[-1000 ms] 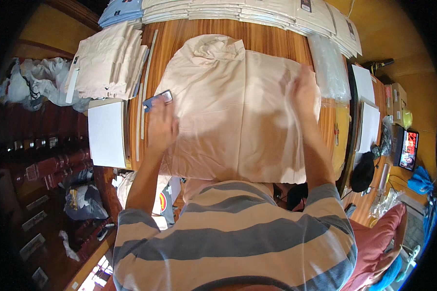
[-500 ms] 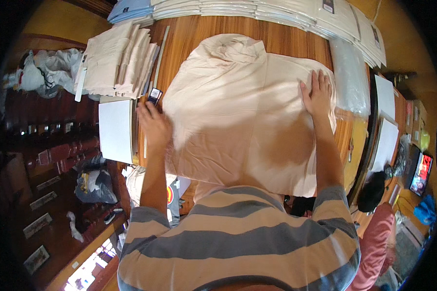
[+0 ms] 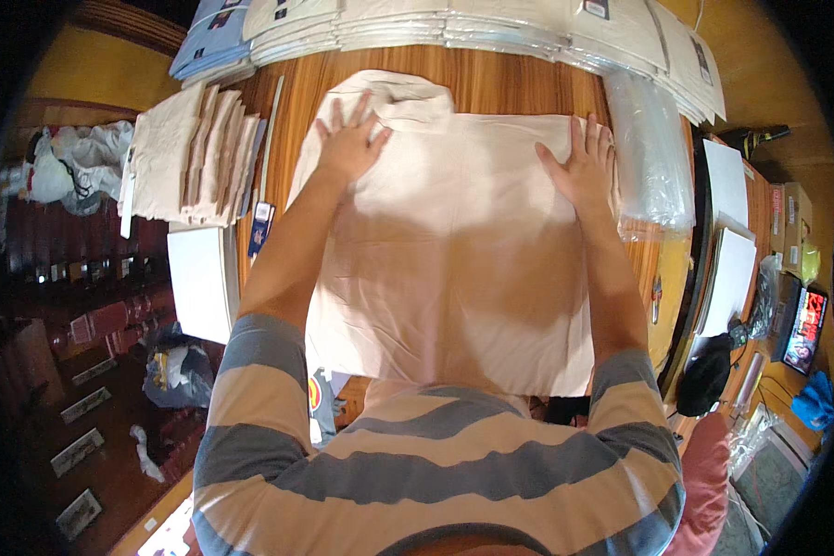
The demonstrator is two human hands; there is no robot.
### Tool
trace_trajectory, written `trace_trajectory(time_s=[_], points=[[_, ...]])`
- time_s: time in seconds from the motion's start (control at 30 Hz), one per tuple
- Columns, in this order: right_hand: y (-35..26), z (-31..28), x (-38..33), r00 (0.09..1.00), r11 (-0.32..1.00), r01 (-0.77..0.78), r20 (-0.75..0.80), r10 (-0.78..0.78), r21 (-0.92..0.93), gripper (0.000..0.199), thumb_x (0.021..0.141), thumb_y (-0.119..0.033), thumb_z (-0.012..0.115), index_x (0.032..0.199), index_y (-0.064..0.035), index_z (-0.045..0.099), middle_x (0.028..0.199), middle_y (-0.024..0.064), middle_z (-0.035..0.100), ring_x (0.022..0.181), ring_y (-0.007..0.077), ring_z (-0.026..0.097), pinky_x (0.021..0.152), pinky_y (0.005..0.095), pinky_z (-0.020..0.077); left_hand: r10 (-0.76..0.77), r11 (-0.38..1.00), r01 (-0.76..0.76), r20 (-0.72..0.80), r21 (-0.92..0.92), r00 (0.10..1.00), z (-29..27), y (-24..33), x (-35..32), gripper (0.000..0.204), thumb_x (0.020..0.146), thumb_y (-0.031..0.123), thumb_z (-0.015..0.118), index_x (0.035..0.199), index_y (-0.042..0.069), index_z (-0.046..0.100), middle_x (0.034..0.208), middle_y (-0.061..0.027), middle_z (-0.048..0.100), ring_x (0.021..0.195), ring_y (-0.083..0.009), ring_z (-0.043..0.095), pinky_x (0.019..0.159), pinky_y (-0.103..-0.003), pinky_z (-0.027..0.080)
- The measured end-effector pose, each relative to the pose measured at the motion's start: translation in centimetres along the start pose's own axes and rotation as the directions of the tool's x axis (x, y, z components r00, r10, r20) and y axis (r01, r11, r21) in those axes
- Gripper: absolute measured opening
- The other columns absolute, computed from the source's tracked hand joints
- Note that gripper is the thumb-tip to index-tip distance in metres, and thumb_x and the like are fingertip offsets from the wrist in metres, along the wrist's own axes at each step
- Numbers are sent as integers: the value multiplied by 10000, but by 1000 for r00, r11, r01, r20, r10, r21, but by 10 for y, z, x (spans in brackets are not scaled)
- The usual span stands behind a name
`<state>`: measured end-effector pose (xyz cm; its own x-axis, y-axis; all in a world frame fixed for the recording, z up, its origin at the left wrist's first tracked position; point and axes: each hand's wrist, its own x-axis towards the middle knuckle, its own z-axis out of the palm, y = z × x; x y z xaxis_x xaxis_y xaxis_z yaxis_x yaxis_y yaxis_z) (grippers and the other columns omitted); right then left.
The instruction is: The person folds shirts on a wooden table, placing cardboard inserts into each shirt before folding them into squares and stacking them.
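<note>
A cream hooded garment [image 3: 454, 250] lies spread flat on the wooden table [image 3: 519, 88], its hood at the far end. My left hand [image 3: 350, 141] presses flat on the garment's far left shoulder, just beside the hood, fingers spread. My right hand [image 3: 582, 167] lies flat on the far right shoulder, fingers spread too. Neither hand holds anything. My striped sleeves come in from the lower edge.
Folded cream garments [image 3: 190, 157] are stacked at the left, white card sheets [image 3: 199, 283] below them. Bagged folded garments [image 3: 491, 23] line the far edge. Clear plastic bags [image 3: 649, 148] lie at the right. A small blue tag [image 3: 261, 224] rests near the garment's left side.
Both hands have slid away from me along the garment, from its middle sides up to the shoulders, flattening the cloth. The view has shifted a little.
</note>
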<state>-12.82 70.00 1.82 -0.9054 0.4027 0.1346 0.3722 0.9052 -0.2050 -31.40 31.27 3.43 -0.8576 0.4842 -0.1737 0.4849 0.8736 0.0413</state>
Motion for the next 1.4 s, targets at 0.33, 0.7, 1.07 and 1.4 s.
trace_trajectory(time_s=[0.33,0.7,1.07,1.4], points=[[18,-4,33,968,986,166,-195,-160,14,833,976,-622,614,1549,-31,484,1593,252,450,1483,432,414,1216,493,362,-86,990,81,-38,-114,996,-20,-2,97,757,1050,672,417,1565,129,530,1770,-168,223,1598,-552,137,1275,-702,116],[113,-120,-205,899,892,-427,-182,399,-150,428,914,-351,838,1125,-4,703,1047,205,710,942,377,684,850,455,555,60,985,-94,-228,-144,972,16,-44,-252,736,989,173,706,1621,-16,380,1676,-276,365,1556,-482,318,1291,-547,241],[162,-53,-247,723,832,-414,-422,547,368,460,1081,-362,672,1191,75,584,1041,212,678,1026,342,651,936,419,540,-317,863,-34,-593,-504,740,-158,-182,-303,227,955,112,762,1170,38,757,1132,-122,766,936,-231,732,732,-317,576],[-181,-94,-149,866,833,51,-440,238,551,215,1107,-134,610,1254,21,579,1070,101,629,941,169,593,881,297,510,-111,947,-111,-634,-300,765,-205,-299,-217,237,906,361,814,1008,149,845,965,-17,743,961,-252,698,785,-402,572]])
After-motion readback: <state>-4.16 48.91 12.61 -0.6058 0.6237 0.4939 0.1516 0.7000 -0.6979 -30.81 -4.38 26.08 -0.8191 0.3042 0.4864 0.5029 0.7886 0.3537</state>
